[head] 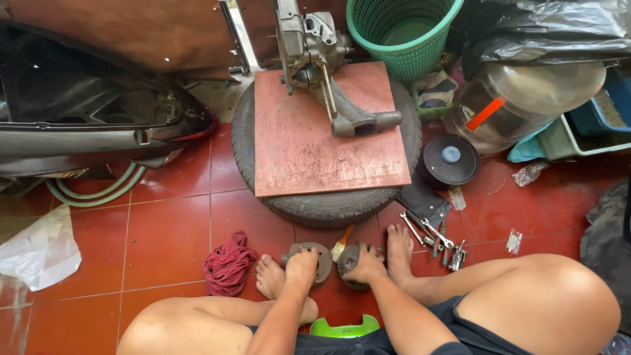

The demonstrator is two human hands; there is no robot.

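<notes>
Green tray (344, 327) nearest; at 12 o'clock I log left hand (302, 266) gripping round plate (314, 259), right hand (365, 266) clutching ribbed part (351, 263); either could drop onto bare toes.

Quick count: one tyre (328, 204) in the middle with one red board (309, 151) on it, and one engine casing (315, 59) up top. One green basket (404, 33) at the top, one red rag (228, 261) lower left, one brush (341, 244). Two hands, left (301, 266) and right (367, 268), each on one round metal part (322, 258) (348, 260). Wrenches (427, 233) lower right, several, too jumbled to count.
</notes>
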